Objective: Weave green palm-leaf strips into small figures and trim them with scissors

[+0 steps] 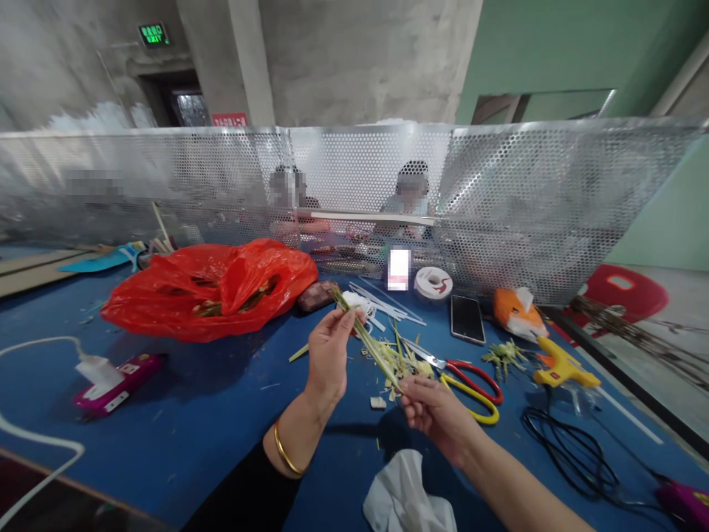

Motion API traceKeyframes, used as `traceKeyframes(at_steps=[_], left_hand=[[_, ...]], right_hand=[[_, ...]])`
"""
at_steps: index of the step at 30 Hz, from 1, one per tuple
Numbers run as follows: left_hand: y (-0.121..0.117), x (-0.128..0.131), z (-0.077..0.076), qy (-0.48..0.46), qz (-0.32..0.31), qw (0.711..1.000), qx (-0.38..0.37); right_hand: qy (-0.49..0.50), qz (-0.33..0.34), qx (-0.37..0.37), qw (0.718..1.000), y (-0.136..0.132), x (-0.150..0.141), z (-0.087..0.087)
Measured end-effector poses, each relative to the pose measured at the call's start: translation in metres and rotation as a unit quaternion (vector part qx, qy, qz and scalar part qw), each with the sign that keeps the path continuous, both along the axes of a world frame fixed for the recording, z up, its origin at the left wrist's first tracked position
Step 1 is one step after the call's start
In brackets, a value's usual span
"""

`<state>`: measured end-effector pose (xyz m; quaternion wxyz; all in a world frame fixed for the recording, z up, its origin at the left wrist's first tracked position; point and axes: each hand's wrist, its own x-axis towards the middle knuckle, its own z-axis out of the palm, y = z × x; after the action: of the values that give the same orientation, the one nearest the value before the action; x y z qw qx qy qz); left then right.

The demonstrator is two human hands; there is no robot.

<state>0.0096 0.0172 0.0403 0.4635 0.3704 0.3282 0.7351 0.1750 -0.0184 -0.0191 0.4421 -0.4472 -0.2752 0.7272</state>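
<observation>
A bundle of pale green plant strips (377, 353) is stretched between my two hands above the blue table. My left hand (331, 343) pinches its upper part between thumb and fingers. The lower end is gripped by the closed fingers of my right hand (424, 403). Loose cut strips and shavings (399, 355) lie on the table just behind the bundle. Beside them rest scissors (470, 380) with one red and one yellow handle, blades partly apart. A crumpled white cloth or tissue (408, 493) lies in front, near my right forearm.
A red plastic bag (216, 288) with plant material sits left. Right are a phone (467, 319), an orange tissue pack (518, 310), a yellow glue gun (565, 366) and its black cord (570, 447). A purple power strip (119, 384) lies left. A perforated metal screen (509, 192) stands behind.
</observation>
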Motion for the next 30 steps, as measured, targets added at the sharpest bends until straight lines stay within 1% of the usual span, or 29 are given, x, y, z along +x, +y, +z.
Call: traceKeyframes(at_steps=[3,5,8,10,11,12,14,15,16,18,20,22,24,26,30], left_hand=[[-0.004,0.002,0.002,-0.035,-0.072,0.997,-0.013],[-0.009,0.003,0.005,-0.049,-0.114,0.992,-0.029],[-0.018,0.004,0.012,-0.054,-0.133,0.989,-0.027],[-0.023,0.003,0.017,-0.049,-0.134,0.989,-0.022],[-0.026,0.003,0.019,-0.037,-0.136,0.99,-0.021],[-0.028,0.003,0.021,-0.014,-0.139,0.99,-0.024],[-0.033,0.003,0.024,0.065,-0.163,0.984,-0.038],[-0.035,0.004,0.024,0.113,-0.193,0.973,-0.051],[-0.037,0.006,0.024,0.159,-0.232,0.957,-0.067],[-0.04,0.009,0.022,0.227,-0.308,0.919,-0.098],[-0.042,0.014,0.018,0.257,-0.347,0.893,-0.125],[-0.042,0.018,0.013,0.262,-0.361,0.883,-0.144],[-0.04,0.02,0.008,0.263,-0.376,0.875,-0.155],[-0.038,0.021,0.004,0.263,-0.393,0.866,-0.162],[-0.035,0.02,0.0,0.262,-0.406,0.858,-0.173]], right_hand=[[-0.022,0.019,0.01,1.0,-0.002,-0.003,-0.002],[-0.042,0.04,0.031,0.998,-0.003,-0.005,-0.004],[-0.085,0.081,0.098,0.988,-0.004,-0.009,-0.008],[-0.132,0.101,0.162,0.973,-0.002,-0.01,-0.01],[-0.158,0.095,0.196,0.963,-0.001,-0.009,-0.01],[-0.18,0.074,0.23,0.954,0.0,-0.008,-0.008],[-0.207,0.003,0.284,0.936,0.003,-0.001,0.0],[-0.205,-0.032,0.301,0.931,0.003,0.003,0.006],[-0.2,-0.052,0.314,0.927,0.003,0.008,0.014],[-0.171,-0.074,0.34,0.922,0.0,0.016,0.031],[-0.132,-0.042,0.358,0.924,-0.003,0.022,0.043],[-0.086,-0.01,0.338,0.937,-0.004,0.026,0.049],[-0.056,0.002,0.307,0.95,-0.004,0.028,0.048],[-0.047,0.007,0.289,0.956,-0.003,0.028,0.045],[-0.057,0.021,0.302,0.951,-0.003,0.028,0.044]])
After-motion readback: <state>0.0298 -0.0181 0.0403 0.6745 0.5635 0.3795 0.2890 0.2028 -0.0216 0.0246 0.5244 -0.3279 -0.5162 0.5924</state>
